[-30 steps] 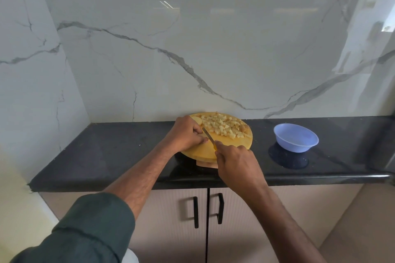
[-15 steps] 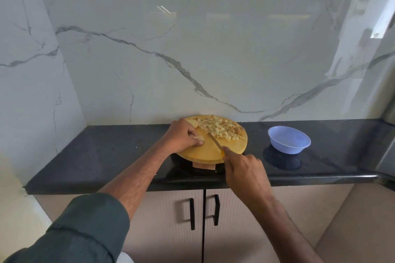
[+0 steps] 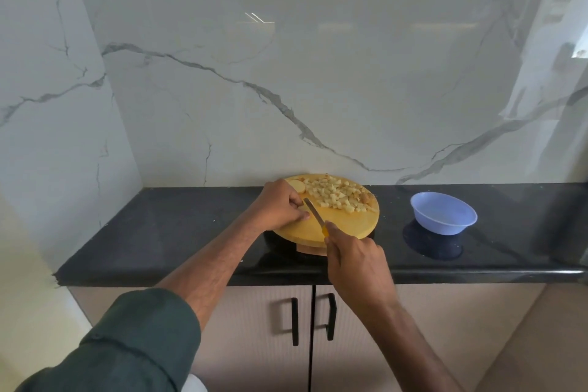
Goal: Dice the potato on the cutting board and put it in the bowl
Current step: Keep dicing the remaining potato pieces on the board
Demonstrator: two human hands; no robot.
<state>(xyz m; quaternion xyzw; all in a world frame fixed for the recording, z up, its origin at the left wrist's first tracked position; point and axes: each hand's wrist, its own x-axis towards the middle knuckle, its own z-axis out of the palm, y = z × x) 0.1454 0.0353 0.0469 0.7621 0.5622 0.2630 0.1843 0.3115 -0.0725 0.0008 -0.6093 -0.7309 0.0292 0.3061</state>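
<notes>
Knife [image 3: 313, 212] drawn nearer, black counter [image 3: 178, 226], marble wall [image 3: 286, 73]

Your right hand [image 3: 358, 259] is gripping the knife [image 3: 315, 216] over the cutting board [image 3: 346, 226]; your left hand [image 3: 280, 204] is pinning a potato piece beside the diced potato [image 3: 334, 196].

A single view was supplied, taken from a camera worn on the head. It was aimed forward and down across the tabletop [image 3: 165, 232] toward the marble wall [image 3: 318, 73]. The fingers [image 3: 294, 205] were seen at arm's length, low and central, with cabinet doors [image 3: 254, 328] framed below them.
</notes>
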